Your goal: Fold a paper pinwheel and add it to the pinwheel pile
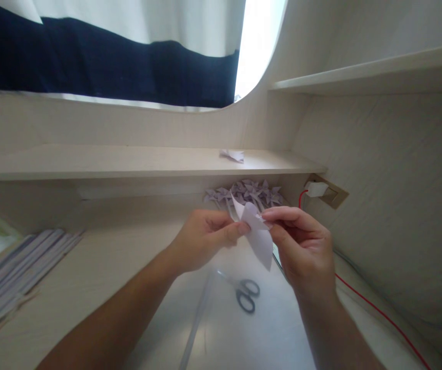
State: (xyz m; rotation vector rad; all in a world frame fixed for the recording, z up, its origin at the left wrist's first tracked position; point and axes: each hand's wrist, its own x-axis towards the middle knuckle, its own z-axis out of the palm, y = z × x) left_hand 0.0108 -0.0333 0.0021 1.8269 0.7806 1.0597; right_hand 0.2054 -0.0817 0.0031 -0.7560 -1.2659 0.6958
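In the head view, we see both hands at work above the surface [128, 231], holding a piece of white paper [260, 245] between them. The paper is partly curled, with one pointed corner hanging down and another standing up. Our left hand [209, 239] pinches its left side, thumb pressed on the near face; we cannot see the fingertips behind. Our right hand [303, 246] pinches near the paper's upper right edge, thumb and forefinger close together.

Below the paper, we see scissors [246, 295] lying on the surface, dark handles toward us, and a thin pale stick [196, 321] just left of them. A dark-edged flat object [276, 255] is mostly hidden behind our right hand. Toward the back, a bunch of pale paper pinwheels [249, 190] lies under the shelf [128, 160], which carries a folded paper piece [233, 155]. A row of books [20, 280] lies to our left; to our right, a red cable [384, 314] runs along the surface, near a white plug [316, 189] in the wall socket.
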